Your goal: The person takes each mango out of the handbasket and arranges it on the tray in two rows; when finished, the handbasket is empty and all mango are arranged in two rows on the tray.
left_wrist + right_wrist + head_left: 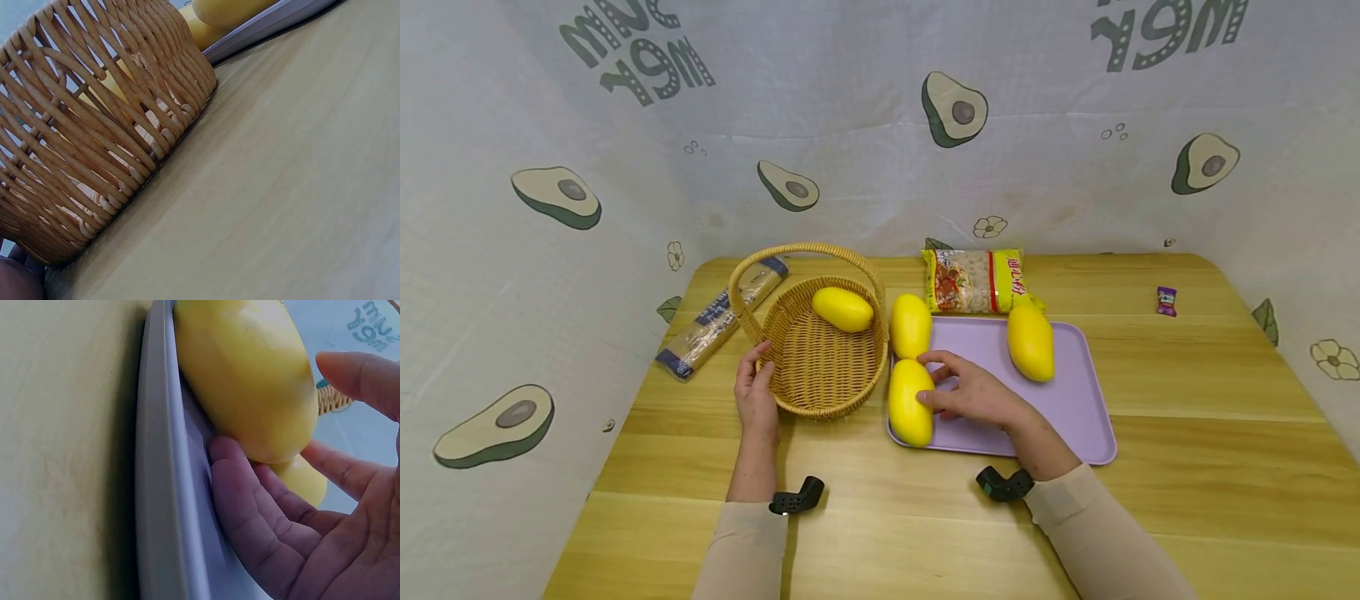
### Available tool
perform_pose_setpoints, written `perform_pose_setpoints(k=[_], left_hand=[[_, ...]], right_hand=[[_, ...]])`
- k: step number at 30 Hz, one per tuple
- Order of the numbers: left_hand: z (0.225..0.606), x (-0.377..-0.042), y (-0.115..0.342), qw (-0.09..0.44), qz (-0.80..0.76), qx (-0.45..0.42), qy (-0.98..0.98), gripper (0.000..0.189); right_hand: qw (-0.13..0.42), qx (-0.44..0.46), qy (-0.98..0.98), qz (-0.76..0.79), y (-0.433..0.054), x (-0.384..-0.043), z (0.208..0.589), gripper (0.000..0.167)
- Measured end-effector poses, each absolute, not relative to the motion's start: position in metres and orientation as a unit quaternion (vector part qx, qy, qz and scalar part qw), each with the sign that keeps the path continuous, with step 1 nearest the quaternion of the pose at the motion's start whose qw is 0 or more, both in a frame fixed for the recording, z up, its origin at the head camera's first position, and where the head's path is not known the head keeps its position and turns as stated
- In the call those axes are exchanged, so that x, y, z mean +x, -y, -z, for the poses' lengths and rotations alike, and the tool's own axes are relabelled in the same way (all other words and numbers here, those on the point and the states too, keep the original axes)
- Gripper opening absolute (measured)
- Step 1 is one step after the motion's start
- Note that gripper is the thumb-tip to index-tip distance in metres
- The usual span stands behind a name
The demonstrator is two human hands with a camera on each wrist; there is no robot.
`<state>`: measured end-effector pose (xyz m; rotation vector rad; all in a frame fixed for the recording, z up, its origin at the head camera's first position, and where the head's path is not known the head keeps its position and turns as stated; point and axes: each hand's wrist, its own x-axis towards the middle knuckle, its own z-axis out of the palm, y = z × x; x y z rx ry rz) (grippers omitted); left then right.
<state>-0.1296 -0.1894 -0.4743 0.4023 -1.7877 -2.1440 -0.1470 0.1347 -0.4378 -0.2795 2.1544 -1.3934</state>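
Note:
A yellow woven basket (827,367) with a tall handle stands on the table, one yellow mango (842,309) inside it. My left hand (756,400) rests against the basket's left side with relaxed fingers; in the left wrist view, part of that hand shows by the basket's base (94,156). On the purple tray's left edge lies a mango (911,408), and my right hand (973,393) is spread at its right side. The right wrist view shows the fingertips close along this mango (250,369), the thumb standing apart. Another mango (911,325) lies just behind it.
The purple tray (977,433) carries a further mango (1031,342) at its back right. Behind it lies a packaged food bag (973,281). A long clear-and-blue packet (718,321) is left of the basket; a small purple candy (1167,301) lies far right.

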Motion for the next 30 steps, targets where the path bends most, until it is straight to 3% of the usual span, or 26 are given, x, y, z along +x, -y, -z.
perform_pose_setpoints(k=[30], left_hand=[[0.4742,-0.13,0.188,0.166,0.758,0.141,0.615,0.033]], right_hand=[[0.295,-0.095,-0.789,0.531,-0.1338,-0.1452,0.4371,0.073]])
